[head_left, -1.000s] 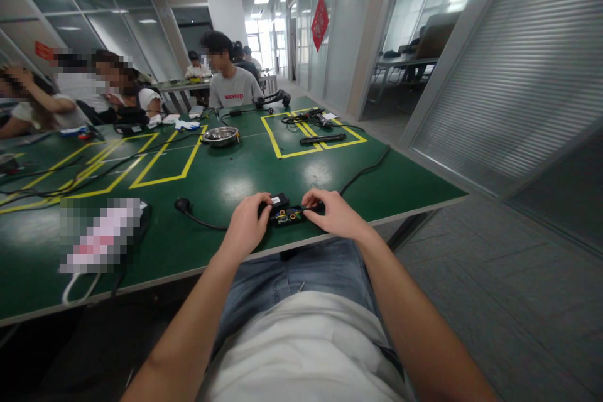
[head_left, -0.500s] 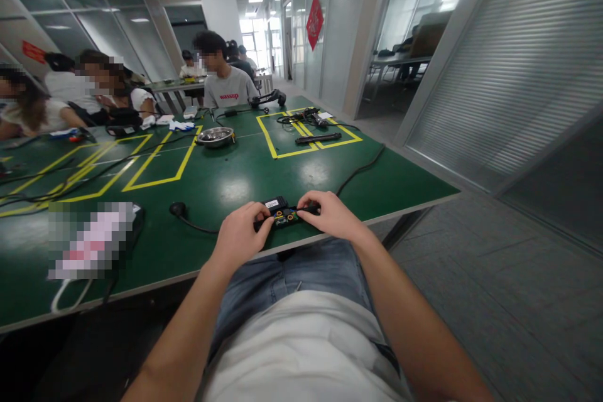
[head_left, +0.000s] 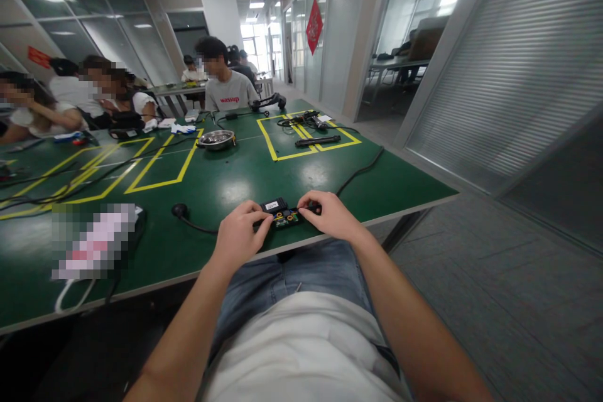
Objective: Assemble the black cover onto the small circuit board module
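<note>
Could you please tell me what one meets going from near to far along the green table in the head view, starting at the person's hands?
Left hand and right hand on the small black device → metal bowl → black headset at the far edge → seated person in a grey shirt.

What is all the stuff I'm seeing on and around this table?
table: one, green with yellow tape boxes, fills the middle
circuit board: one, dark with orange parts, at the near edge between the hands
black box: one, white label, just behind the board
plug: one, black, on a cable left of the board
cable: one, black, runs to the right edge
metal bowl: one, silver, mid-table
black bar: one, in the far yellow box
red hanging: one, on the glass wall
people: several, seated at the far side and left
left hand: on the board's left end
right hand: on its right end
</note>
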`<state>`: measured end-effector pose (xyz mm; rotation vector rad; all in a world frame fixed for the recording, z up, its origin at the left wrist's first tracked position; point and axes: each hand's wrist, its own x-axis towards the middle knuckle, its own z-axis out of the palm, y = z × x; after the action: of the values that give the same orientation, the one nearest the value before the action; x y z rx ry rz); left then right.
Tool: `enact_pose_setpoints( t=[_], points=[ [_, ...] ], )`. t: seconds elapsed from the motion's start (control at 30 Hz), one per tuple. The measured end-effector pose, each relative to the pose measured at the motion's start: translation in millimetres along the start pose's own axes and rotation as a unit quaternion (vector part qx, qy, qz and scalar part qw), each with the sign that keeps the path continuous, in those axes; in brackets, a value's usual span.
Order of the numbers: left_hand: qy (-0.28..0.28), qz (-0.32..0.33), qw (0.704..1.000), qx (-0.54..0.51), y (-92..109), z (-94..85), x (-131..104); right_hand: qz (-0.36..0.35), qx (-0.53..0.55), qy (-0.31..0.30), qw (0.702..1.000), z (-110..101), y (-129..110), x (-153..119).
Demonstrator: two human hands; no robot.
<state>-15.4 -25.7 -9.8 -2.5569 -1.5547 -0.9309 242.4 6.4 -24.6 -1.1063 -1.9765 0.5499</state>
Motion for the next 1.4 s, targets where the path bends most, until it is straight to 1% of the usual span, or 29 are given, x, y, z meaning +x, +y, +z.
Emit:
enact_pose_setpoints(
  t=[0.1, 0.3, 0.5, 0.6, 0.77, 0.83, 0.9, 0.97, 1.07, 1.13, 1.2, 1.27, 1.33, 1.4],
  points=[
    [-0.007, 0.003, 1.0, -0.003, 2, -1.3, 0, 0.001, 0.003, 0.0, 1.0, 0, 0, 0],
    [0.023, -0.002, 0.999, -0.045, 4, -4.7, -1, -0.002, 0.021, 0.008, 1.0, -1, -1, -1],
    [-0.039, -0.005, 0.998, -0.056, 1, -4.0, 3, 0.006, 0.002, -0.011, 1.0, -2, 0, -1],
    [-0.05, -0.004, 0.998, -0.048, 1, -4.2, 4, 0.002, -0.011, -0.015, 1.0, -3, 1, 0],
    [-0.012, 0.023, 0.999, -0.024, 2, -1.4, 5, -0.007, -0.028, -0.024, 0.999, -5, 2, 2],
    [-0.018, 0.007, 1.0, -0.019, 0, 2.7, 8, -0.004, -0.02, -0.031, 0.999, -5, 2, 2],
    [-0.038, -0.03, 0.999, -0.016, -3, 7.9, 11, -0.004, -0.029, -0.028, 0.999, -4, 2, 2],
    [-0.043, -0.068, 0.997, -0.018, -8, 12.3, 15, -0.007, -0.053, -0.017, 0.998, -3, 2, 1],
    [-0.023, -0.117, 0.993, -0.023, -13, 14.2, 19, -0.007, -0.072, -0.013, 0.997, -2, 3, 0],
    [-0.003, -0.129, 0.991, -0.031, -13, 12.1, 19, -0.007, -0.058, -0.018, 0.998, -2, 6, -1],
    [0.023, -0.097, 0.993, -0.056, -10, 8.6, 15, -0.011, -0.026, -0.02, 0.999, -2, 8, -1],
    [0.037, -0.023, 0.995, -0.093, -6, 5.4, 10, -0.014, 0.019, -0.014, 1.0, -1, 9, -1],
    [0.022, 0.053, 0.991, -0.118, -1, 3.5, 6, -0.011, 0.06, -0.007, 0.998, 0, 9, 0],
    [-0.009, 0.102, 0.988, -0.116, 3, 3.5, 3, -0.001, 0.083, -0.005, 0.997, 1, 9, 0]
  ],
)
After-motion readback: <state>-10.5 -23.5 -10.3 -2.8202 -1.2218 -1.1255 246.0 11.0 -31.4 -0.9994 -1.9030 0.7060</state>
